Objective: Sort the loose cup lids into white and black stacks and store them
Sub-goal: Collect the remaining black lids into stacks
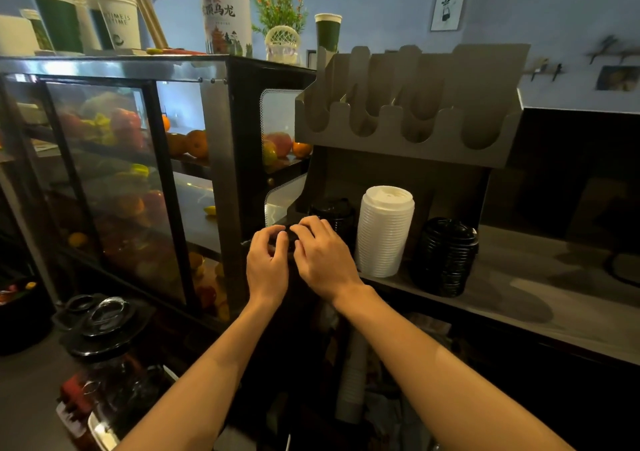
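- Left hand: fingers curled down onto the black lids, gripping them from the left side.
- Right hand: fingers curled over the top and right side of the same lids, thumb tucked under and out of sight.
- Black lids: dark, glossy and mostly hidden by both hands, so the count can't be told. They sit at the left end of the counter, just beside the display case.
- White stack: tall, neat, ribbed column of white lids. The top one is domed with a sip tab. It stands on the counter just right of the right hand.
- Right black stack: shorter, leaning slightly, near the white stack on its right.
- Back black stack: behind the right hand, left of the white stack, partly hidden.
- Metal rack: scalloped slots, sits above the stacks.
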